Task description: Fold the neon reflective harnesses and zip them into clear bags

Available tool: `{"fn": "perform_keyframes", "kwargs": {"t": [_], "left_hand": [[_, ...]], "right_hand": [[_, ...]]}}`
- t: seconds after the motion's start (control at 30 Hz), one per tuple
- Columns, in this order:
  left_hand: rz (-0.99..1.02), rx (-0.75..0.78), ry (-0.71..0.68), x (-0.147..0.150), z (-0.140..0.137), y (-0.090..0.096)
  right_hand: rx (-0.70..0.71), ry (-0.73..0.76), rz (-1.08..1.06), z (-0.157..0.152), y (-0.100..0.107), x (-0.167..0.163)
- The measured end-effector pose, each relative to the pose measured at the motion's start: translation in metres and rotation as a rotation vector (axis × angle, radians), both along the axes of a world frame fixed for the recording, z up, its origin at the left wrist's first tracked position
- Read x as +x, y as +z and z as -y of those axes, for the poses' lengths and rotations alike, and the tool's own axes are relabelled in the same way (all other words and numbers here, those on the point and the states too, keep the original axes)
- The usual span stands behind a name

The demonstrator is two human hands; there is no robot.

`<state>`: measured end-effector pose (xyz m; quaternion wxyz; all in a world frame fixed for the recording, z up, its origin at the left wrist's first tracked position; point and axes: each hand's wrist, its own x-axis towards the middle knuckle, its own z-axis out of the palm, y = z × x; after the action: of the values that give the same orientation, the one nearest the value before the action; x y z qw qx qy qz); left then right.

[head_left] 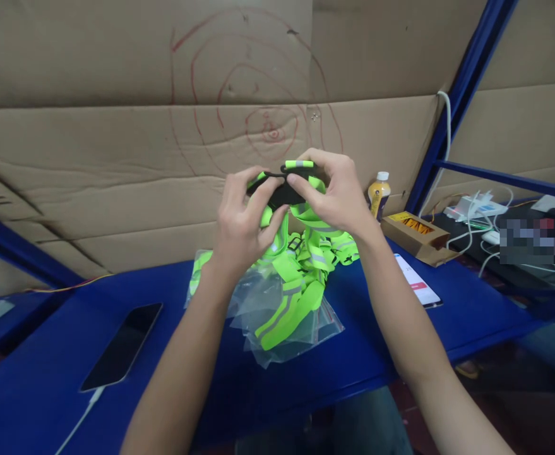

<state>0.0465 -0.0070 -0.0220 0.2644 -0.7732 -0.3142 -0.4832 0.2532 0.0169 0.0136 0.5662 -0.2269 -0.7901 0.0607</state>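
Observation:
My left hand (246,218) and my right hand (331,189) are raised above the table, both pinching a black and neon-green reflective strap (284,191). The black part is stretched between my fingertips, and a green end with a grey stripe sticks up by my right fingers. Below hangs more green webbing, running into a heap of reflective straps (305,259) with black buckles. One wide striped strap end (284,322) droops over clear plastic zip bags (327,328). My palms and the strap's underside are hidden.
On the blue table (277,404) a black phone (122,347) lies left, plugged into a white cable. To the right are a lit phone (417,281), an open cardboard box (414,237) and a yellow bottle (379,194). A cardboard wall (116,158) stands behind.

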Motion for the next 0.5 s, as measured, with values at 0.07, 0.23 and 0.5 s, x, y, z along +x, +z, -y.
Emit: {"fn": "perform_keyframes", "kwargs": {"t": [0.07, 0.23, 0.5], "left_hand": [[-0.035, 0.014, 0.007, 0.0, -0.003, -0.003], [-0.084, -0.027, 0.065, -0.003, -0.009, -0.004], [0.475, -0.328, -0.069, -0.048, -0.034, -0.002]], "right_hand": [[-0.025, 0.013, -0.007, -0.005, -0.002, 0.0], [-0.082, 0.064, -0.062, -0.017, -0.006, 0.001], [-0.059, -0.03, -0.393, -0.061, -0.005, 0.07]]}}
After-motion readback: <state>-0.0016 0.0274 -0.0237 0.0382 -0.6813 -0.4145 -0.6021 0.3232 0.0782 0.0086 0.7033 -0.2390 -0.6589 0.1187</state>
